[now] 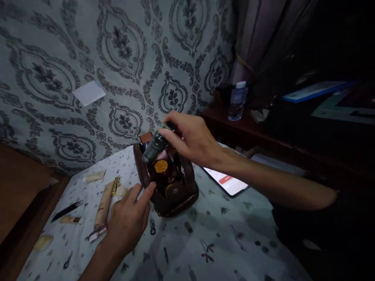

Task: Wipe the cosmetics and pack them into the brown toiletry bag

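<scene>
In the head view, a small dark brown zip-up cosmetic bag (pixel 178 201) stands with its top gaping. My right hand (pixel 191 138) is closed round the upper end of a dark, see-through bottle (pixel 154 149), tilted over the far left side of the bag's mouth. The bottle's lower end is at the opening. My left hand (pixel 129 220) grips the bag's near left rim, its forefinger over the edge; the thumb is hidden. Inside the bag lie a round orange item (pixel 161 166) and other things too dark to make out.
Left of the bag lie a beige tube (pixel 103 207), a gold-coloured tube (pixel 115 185), a black pen-like stick (pixel 67 210) and other small cosmetics. A lit phone (pixel 230 182) lies on the patterned cloth to the right. A clear bottle (pixel 237 102) stands on a dark red ledge behind.
</scene>
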A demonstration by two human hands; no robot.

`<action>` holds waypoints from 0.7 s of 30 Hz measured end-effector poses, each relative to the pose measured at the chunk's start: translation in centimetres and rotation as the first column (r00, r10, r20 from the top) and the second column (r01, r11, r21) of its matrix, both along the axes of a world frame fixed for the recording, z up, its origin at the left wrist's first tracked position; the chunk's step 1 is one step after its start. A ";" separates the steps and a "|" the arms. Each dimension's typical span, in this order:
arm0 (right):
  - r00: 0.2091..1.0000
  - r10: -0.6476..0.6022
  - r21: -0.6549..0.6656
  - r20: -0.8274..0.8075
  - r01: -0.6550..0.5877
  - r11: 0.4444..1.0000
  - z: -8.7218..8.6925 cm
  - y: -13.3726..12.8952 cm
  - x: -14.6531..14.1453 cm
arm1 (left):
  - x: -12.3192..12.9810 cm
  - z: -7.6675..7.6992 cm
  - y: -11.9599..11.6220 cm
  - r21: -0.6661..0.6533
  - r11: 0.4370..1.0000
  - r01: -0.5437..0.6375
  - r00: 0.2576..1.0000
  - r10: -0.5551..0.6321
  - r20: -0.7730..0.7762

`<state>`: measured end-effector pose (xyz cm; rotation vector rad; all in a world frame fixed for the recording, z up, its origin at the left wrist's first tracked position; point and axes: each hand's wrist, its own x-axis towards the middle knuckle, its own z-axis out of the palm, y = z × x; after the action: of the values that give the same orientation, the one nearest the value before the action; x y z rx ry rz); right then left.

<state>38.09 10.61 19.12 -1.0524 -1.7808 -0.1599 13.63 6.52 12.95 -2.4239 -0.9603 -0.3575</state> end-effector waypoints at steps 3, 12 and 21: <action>0.997 0.054 -0.048 0.059 -0.051 0.998 -0.3 1.8 -0.9 | -0.1 -0.4 0.3 0.030 0.998 0.058 0.997 -0.060 0.057; 0.996 -0.041 -0.164 0.082 0.054 0.985 -0.1 3.4 -0.6 | -0.3 -1.0 0.6 -0.040 0.994 0.100 0.987 -0.094 0.133; 0.989 -0.132 -0.213 0.073 0.145 0.966 -0.3 4.7 -0.5 | -0.1 -1.1 0.6 -0.011 0.995 0.098 0.984 -0.095 0.147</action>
<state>37.54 15.26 18.81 -1.3434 -1.8062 -0.0825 13.49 7.08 11.87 -2.4944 -0.9122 -0.5711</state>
